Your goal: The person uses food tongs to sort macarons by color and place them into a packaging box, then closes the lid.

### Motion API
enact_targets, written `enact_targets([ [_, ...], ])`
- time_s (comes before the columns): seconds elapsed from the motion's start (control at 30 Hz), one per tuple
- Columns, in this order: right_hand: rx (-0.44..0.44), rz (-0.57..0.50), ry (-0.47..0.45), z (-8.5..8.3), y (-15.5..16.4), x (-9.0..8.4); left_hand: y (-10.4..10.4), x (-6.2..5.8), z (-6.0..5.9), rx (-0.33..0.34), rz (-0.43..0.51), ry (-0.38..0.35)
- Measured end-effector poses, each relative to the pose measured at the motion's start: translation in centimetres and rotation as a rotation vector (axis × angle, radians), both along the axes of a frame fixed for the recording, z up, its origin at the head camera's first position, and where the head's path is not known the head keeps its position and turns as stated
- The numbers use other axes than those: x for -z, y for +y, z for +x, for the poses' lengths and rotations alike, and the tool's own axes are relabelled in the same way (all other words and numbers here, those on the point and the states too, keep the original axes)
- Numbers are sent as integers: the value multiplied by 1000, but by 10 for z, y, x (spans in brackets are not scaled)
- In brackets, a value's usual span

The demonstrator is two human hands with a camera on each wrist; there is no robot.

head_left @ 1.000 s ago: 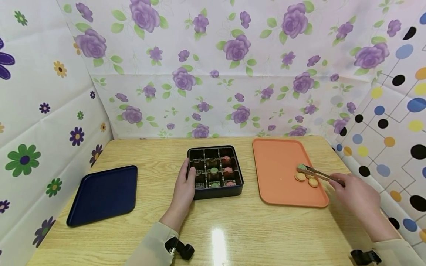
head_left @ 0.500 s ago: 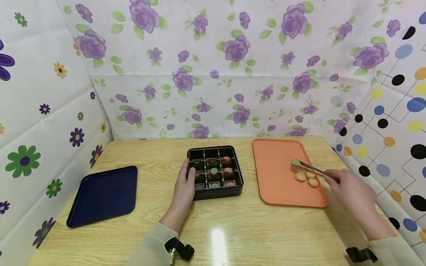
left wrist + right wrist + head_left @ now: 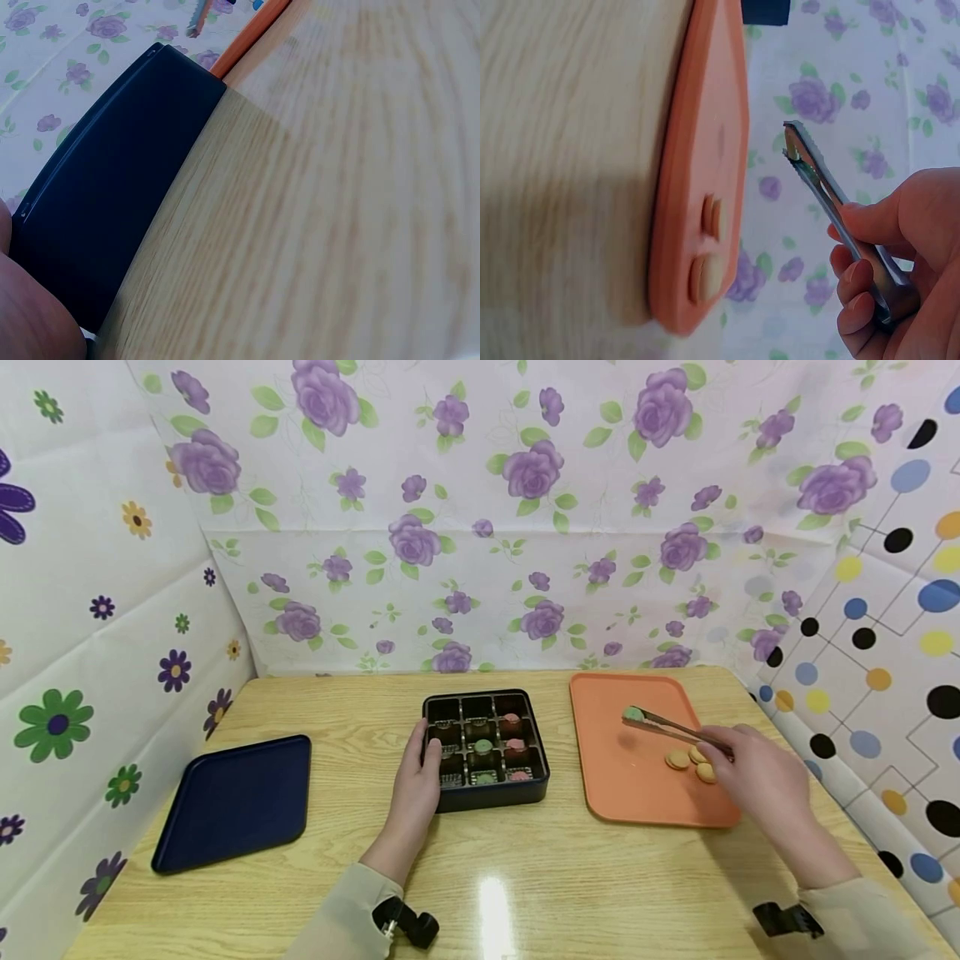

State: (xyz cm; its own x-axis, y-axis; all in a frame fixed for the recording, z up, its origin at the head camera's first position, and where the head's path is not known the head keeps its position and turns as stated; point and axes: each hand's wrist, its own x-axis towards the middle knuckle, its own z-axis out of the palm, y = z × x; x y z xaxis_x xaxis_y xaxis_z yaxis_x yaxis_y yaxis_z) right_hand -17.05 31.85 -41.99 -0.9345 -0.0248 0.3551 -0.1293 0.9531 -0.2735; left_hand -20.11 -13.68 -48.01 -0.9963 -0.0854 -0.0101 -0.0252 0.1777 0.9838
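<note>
My left hand (image 3: 408, 777) rests along the left side of a dark divided box (image 3: 491, 795), fingers straight against the wall and thumb at the rim. Green macarons (image 3: 483, 747) and pink macarons (image 3: 515, 744) sit in some of its compartments; others show only clear ridged liners. My right hand (image 3: 757, 777) grips metal tongs (image 3: 678, 727), thumb on one arm and fingers curled round the other. Between the tong tips is a small green macaron (image 3: 633, 714), held above the orange tray (image 3: 607, 777). Three beige macarons (image 3: 677, 760) lie near the tray's right edge, partly behind my right hand.
A dark blue tray (image 3: 236, 802) lies on the left of the wooden table (image 3: 360, 718). Patterned cloth walls (image 3: 480, 593) enclose the back and both sides. The orange tray's raised rim (image 3: 581, 752) stands a little to the right of the box.
My right hand has lifted the green macaron off the beige ones with the tongs and carried it leftward across the orange tray. My left hand and the box have stayed put.
</note>
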Motion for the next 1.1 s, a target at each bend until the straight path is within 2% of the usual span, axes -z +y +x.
enact_targets([
  [0.77, -155, -48, 7, -20, -84, -24, 1, -2, 1, -6, -5, -1],
  [1.1, -166, -43, 9, -33, -118, -26, 2, -1, 1, -8, -3, -3],
])
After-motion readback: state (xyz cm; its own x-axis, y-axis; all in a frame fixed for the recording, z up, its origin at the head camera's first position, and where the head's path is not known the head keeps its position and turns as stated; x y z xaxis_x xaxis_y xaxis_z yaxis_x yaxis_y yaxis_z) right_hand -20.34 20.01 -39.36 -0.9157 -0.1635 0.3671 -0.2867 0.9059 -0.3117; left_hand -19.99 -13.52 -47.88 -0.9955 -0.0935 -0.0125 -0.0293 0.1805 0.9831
